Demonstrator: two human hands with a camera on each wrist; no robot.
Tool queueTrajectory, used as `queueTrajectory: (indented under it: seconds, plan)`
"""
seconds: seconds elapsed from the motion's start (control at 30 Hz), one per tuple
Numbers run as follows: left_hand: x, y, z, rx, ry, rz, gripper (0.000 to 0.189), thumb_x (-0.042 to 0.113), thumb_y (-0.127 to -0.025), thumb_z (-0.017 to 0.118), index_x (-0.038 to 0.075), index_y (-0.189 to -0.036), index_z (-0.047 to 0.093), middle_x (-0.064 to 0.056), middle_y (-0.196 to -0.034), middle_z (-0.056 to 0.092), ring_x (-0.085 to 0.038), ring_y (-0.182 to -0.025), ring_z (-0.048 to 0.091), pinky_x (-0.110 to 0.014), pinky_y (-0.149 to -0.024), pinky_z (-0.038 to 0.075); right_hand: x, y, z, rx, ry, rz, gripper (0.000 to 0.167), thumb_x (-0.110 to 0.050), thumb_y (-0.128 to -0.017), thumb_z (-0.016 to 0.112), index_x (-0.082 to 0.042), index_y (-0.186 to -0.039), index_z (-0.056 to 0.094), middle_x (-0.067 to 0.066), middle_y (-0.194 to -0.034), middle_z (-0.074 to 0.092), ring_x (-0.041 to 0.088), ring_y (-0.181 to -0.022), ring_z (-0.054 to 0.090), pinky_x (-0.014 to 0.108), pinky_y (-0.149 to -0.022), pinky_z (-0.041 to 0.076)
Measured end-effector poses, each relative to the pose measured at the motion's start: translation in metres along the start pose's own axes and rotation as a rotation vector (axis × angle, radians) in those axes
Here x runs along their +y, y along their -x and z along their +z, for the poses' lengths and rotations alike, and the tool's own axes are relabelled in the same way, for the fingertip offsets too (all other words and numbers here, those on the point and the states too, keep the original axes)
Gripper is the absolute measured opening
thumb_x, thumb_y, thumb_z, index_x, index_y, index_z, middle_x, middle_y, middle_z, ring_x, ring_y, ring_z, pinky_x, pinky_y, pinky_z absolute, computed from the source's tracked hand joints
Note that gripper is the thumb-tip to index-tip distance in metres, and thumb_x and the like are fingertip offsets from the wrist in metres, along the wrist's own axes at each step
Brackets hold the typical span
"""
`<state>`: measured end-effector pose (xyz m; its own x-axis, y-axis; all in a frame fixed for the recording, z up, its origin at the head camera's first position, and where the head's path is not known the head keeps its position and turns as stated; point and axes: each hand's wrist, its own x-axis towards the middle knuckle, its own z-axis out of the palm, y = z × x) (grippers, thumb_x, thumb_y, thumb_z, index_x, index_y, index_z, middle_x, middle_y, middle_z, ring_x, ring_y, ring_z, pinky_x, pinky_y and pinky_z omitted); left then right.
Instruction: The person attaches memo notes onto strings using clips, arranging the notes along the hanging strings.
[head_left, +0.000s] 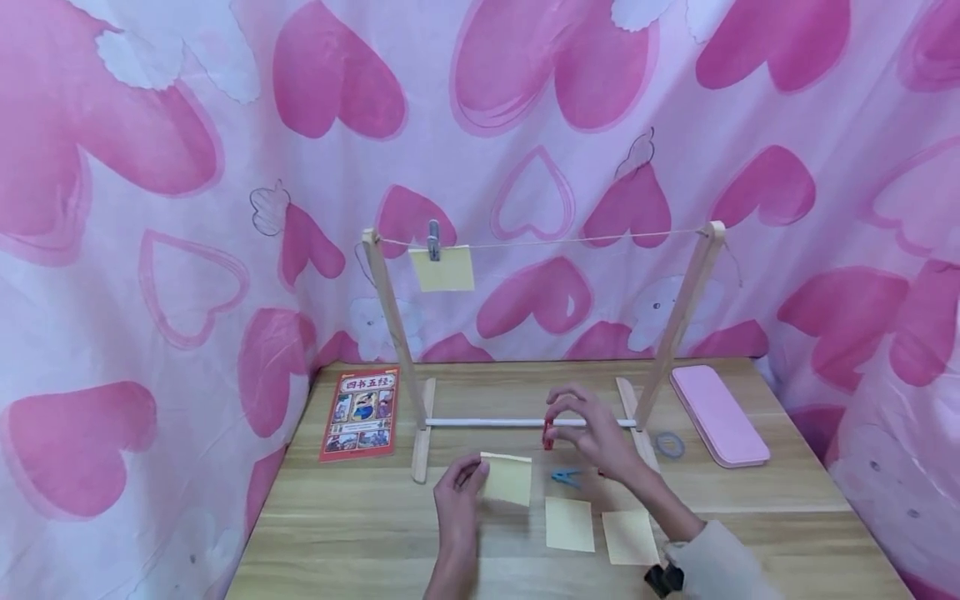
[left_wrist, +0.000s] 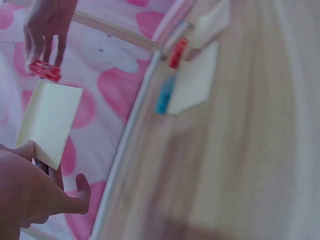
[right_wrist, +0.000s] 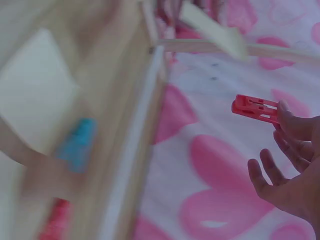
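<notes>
My left hand (head_left: pixel 459 498) pinches a pale yellow sticky note (head_left: pixel 508 481) by its left edge, raised over the table. In my right hand (head_left: pixel 592 429), thumb and fingers pinch a red clothespin (right_wrist: pixel 256 108), held up to the right of the note and apart from it. On the tabletop lie a blue clothespin (head_left: pixel 566 477), two more yellow notes, one (head_left: pixel 570 525) beside the other (head_left: pixel 630 537), and a second red clothespin (left_wrist: pixel 178 53), mostly hidden by my right arm in the head view.
A wooden frame (head_left: pixel 678 325) carries a string (head_left: pixel 570 242), where a grey clothespin (head_left: pixel 434 242) holds another note (head_left: pixel 444 275). A red book (head_left: pixel 362 414) lies left, a pink case (head_left: pixel 720 417) and a grey ring (head_left: pixel 670 445) right. A heart-print curtain (head_left: pixel 525 317) hangs behind.
</notes>
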<state>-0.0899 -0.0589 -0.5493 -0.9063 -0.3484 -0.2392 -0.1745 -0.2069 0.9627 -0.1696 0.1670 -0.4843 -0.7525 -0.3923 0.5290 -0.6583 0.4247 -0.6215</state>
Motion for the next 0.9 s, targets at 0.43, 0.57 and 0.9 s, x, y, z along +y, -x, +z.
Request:
queueTrajectory:
  seconds: [0.43,0.57,0.9]
  plan:
    - [0.073,-0.019,0.014,-0.155,0.085,0.027,0.040,0.023,-0.104,0.077,-0.002,-0.136,0.071,-0.013,-0.135,0.071,-0.019,-0.120,0.067,-0.040,-0.115,0.053,-0.066,-0.075,-0.062,0.004,-0.112,-0.071,0.023,0.009,-0.082,0.090,-0.009,-0.096,0.083,0.010,-0.118,0.072,0.021,-0.123,0.064,0.018,-0.112,0.044]
    - [0.095,-0.024,0.021,-0.142,0.100,0.069,0.036,0.022,-0.102,0.080,-0.001,-0.129,0.075,-0.008,-0.126,0.075,-0.017,-0.115,0.068,-0.037,-0.112,0.051,-0.080,-0.088,-0.072,0.013,-0.146,-0.092,0.025,0.011,-0.082,0.089,-0.007,-0.097,0.083,0.011,-0.122,0.071,0.016,-0.129,0.062,0.019,-0.115,0.043]
    - [0.149,-0.032,0.038,-0.107,0.083,0.176,0.028,0.020,-0.098,0.083,0.003,-0.120,0.082,0.001,-0.104,0.066,-0.016,-0.102,0.059,-0.032,-0.097,0.051,-0.105,-0.122,-0.093,0.029,-0.158,-0.122,0.023,0.014,-0.082,0.088,-0.003,-0.097,0.083,0.011,-0.122,0.068,0.010,-0.133,0.056,0.024,-0.116,0.041]
